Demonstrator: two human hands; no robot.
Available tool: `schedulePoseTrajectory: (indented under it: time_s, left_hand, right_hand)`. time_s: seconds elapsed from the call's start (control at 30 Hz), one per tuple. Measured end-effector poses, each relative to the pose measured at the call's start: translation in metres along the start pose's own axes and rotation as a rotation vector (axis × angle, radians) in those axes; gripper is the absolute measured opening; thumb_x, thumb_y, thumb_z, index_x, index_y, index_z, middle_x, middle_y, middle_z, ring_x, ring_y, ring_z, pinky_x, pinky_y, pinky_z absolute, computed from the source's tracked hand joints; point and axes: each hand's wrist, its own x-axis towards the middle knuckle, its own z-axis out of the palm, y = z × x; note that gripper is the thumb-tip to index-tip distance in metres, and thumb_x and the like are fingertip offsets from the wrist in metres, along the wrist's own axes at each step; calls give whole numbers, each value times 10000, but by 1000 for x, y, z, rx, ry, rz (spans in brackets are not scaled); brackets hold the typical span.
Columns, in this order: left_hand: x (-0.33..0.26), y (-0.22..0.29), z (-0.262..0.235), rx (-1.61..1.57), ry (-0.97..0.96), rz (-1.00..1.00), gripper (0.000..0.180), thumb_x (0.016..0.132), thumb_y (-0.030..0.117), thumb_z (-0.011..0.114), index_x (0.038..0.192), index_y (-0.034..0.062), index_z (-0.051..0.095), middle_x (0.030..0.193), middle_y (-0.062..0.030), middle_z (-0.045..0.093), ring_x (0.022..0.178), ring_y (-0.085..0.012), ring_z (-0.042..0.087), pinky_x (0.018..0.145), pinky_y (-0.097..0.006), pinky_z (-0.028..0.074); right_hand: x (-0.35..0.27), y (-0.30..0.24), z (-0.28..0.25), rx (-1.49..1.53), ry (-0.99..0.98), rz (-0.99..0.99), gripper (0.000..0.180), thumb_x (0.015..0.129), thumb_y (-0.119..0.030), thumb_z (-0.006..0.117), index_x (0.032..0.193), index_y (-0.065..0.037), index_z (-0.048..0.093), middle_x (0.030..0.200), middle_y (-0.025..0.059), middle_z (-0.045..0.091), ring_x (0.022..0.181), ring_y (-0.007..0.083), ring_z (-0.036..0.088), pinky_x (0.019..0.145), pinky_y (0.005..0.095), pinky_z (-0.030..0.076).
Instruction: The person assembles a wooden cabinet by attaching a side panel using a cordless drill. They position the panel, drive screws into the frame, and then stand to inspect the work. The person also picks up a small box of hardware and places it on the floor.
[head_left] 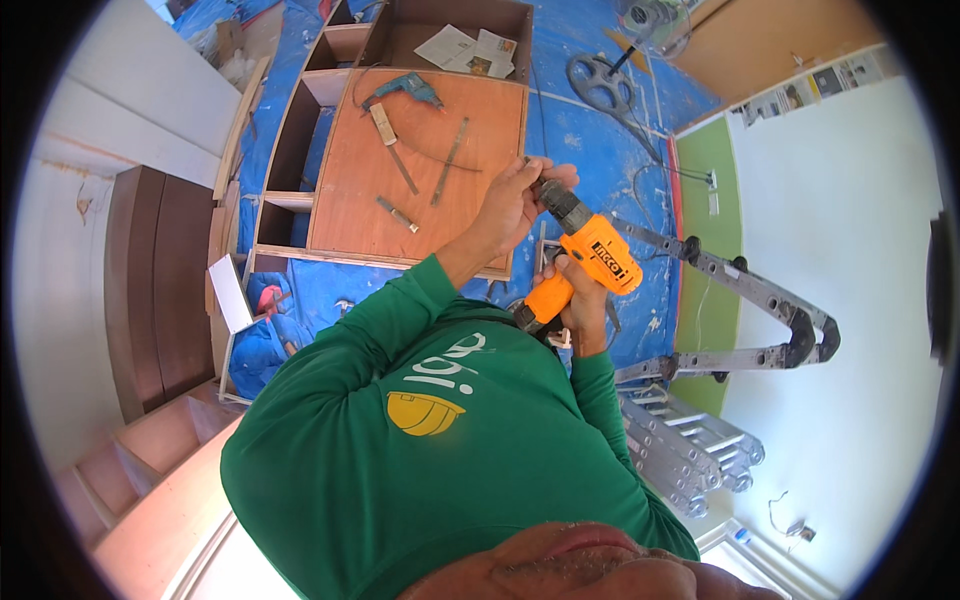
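My right hand (pixel 585 300) is wrapped round the grip of an orange and black cordless drill (pixel 608 256). The drill tilts so that its black chuck points up and to the left. At the chuck's tip, my left hand (pixel 520 200) has its thumb and fingers pinched together; a small dark end shows by the fingertips, too small to name. Left of that hand, a reddish-brown wooden panel (pixel 350 190) carries a teal corded drill (pixel 408 90), a wooden-handled file (pixel 396 150), a long flat metal strip (pixel 450 162) and a short chisel-like tool (pixel 398 214).
An aluminium folding ladder (pixel 740 280) stands on the right, with more folded ladder sections (pixel 680 440) below it. Blue sheeting (pixel 590 140) covers the floor. Open cabinet compartments (pixel 300 130) border the panel; newspaper sheets (pixel 465 50) lie beyond. A dark round-ended stand (pixel 602 82) is farther off.
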Motion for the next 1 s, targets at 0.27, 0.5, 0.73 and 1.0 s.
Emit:
schedulePoseTrajectory:
  time_s: [0.27, 0.5, 0.73, 1.0]
  left_hand:
    - [1, 1, 12, -12, -81, -213, 347, 1127, 317, 412, 1205, 37, 603, 1388, -207, 632, 1280, -349, 633, 1107, -468, 507]
    - [4, 15, 36, -89, -78, -444, 468, 1118, 402, 415, 1288, 9, 606, 1306, -179, 684, 1221, -345, 667, 1050, -452, 537]
    - [6, -15, 44, 6, 116, -296, 460, 1132, 400, 396, 1301, 8, 568, 1168, -155, 705, 1126, -344, 696, 995, -495, 563]
    - [8, -30, 51, -111, 245, -311, 399, 1124, 372, 416, 1199, 13, 576, 988, -119, 651, 977, -323, 685, 940, -548, 585]
  right_hand:
    - [-20, -6, 2, -201, 86, -121, 316, 952, -47, 717, 1244, 21, 618, 920, 101, 714, 786, 184, 705, 721, 334, 592]
    - [-28, -18, 9, -254, 143, -128, 301, 960, -62, 711, 1240, 6, 622, 900, 89, 718, 787, 168, 699, 716, 321, 580]
    - [-22, -12, 6, -279, 197, -204, 294, 936, -72, 745, 1197, 21, 649, 919, 103, 731, 779, 184, 715, 680, 324, 593]
    - [-29, -7, -2, -323, 231, -163, 247, 938, -85, 763, 1160, -12, 684, 966, 45, 721, 853, 137, 687, 758, 306, 556]
